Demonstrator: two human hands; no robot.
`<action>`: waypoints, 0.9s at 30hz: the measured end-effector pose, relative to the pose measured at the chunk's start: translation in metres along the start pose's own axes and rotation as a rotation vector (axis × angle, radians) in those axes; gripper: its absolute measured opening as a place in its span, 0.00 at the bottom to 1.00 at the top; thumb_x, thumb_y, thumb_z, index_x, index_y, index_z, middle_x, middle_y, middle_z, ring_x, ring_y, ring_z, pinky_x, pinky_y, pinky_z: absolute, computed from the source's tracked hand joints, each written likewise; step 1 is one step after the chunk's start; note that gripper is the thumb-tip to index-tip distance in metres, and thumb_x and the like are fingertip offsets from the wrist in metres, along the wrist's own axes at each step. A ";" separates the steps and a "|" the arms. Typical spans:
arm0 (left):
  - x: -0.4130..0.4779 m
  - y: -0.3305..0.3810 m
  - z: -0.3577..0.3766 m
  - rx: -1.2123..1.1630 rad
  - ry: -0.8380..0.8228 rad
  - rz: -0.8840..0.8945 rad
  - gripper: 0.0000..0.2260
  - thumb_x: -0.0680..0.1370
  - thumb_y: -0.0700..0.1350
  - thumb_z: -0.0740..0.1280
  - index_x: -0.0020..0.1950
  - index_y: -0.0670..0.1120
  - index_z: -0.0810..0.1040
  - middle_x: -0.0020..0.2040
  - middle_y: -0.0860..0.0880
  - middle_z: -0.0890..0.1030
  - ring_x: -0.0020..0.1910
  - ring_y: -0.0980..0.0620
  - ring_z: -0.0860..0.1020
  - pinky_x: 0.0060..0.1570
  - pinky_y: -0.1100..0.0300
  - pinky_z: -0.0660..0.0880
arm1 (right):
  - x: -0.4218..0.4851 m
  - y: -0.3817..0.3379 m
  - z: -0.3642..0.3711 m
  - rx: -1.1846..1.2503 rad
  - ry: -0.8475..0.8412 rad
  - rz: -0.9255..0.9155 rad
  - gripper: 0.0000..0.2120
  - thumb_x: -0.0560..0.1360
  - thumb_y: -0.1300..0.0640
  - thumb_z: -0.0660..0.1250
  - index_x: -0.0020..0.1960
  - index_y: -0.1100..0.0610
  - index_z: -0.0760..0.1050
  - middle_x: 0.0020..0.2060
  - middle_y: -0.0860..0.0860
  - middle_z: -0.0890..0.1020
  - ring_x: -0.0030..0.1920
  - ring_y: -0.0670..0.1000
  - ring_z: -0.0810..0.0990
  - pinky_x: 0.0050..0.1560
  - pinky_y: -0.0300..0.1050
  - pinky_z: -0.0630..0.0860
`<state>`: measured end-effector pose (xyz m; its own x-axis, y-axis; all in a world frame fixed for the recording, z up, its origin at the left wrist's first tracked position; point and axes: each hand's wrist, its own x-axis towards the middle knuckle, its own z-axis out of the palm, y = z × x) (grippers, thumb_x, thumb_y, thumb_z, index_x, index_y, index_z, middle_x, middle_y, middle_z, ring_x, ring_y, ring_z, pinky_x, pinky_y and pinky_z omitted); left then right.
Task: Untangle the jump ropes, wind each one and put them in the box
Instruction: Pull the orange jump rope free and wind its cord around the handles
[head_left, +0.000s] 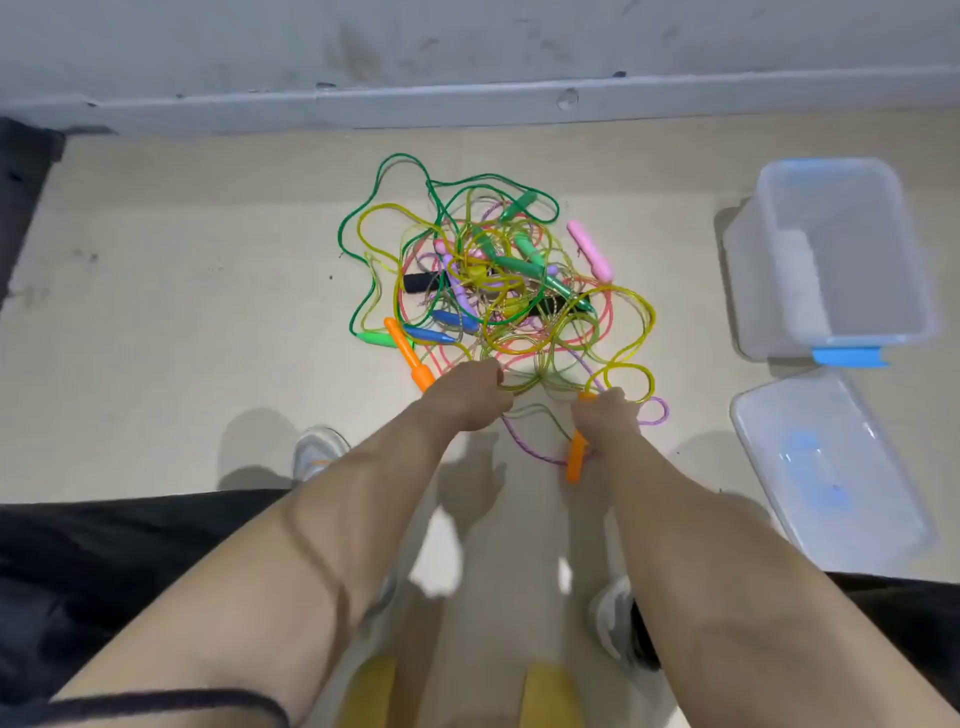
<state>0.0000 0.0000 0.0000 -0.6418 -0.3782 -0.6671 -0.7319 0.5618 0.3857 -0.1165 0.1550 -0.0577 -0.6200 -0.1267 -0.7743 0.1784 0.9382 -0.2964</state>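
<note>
A tangle of jump ropes (498, 280) lies on the floor in front of me, with green, yellow, pink, purple and blue cords and several coloured handles. My right hand (608, 415) grips an orange handle (575, 457) at the near edge of the pile, its yellow cord looping away. My left hand (467, 395) is curled round yellow-green cord strands at the pile's near edge. A second orange handle (408, 353) lies just left of my left hand. A clear plastic box (831, 260) with blue clips stands open at the right.
The box's clear lid (826, 467) lies on the floor at the near right. A wall with a grey skirting board (467, 101) runs along the back. My shoes (317, 452) and dark clothing are at the bottom. A dark object sits at the far left.
</note>
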 end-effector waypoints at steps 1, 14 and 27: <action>0.005 -0.001 0.004 -0.002 -0.017 0.004 0.18 0.78 0.51 0.66 0.66 0.45 0.74 0.60 0.44 0.78 0.57 0.44 0.76 0.56 0.50 0.75 | 0.008 0.002 0.002 -0.012 0.009 0.041 0.29 0.76 0.52 0.62 0.73 0.63 0.62 0.69 0.62 0.67 0.68 0.66 0.70 0.65 0.58 0.73; 0.083 -0.007 0.039 -0.214 -0.131 -0.023 0.15 0.80 0.53 0.63 0.56 0.42 0.80 0.54 0.44 0.83 0.51 0.45 0.80 0.53 0.51 0.77 | 0.033 -0.002 0.019 0.342 0.051 -0.085 0.14 0.72 0.52 0.71 0.56 0.56 0.76 0.41 0.51 0.81 0.46 0.58 0.79 0.44 0.47 0.74; -0.040 0.068 -0.097 -0.805 -0.212 0.036 0.08 0.80 0.33 0.61 0.45 0.39 0.79 0.32 0.44 0.76 0.26 0.51 0.77 0.29 0.60 0.74 | -0.135 -0.040 -0.063 0.013 -0.379 -0.451 0.12 0.75 0.47 0.73 0.37 0.52 0.81 0.36 0.50 0.80 0.36 0.49 0.77 0.33 0.41 0.72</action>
<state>-0.0460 -0.0177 0.1146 -0.6704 -0.1782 -0.7203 -0.7033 -0.1569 0.6934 -0.0876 0.1551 0.0936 -0.3209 -0.6205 -0.7155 -0.0288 0.7615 -0.6475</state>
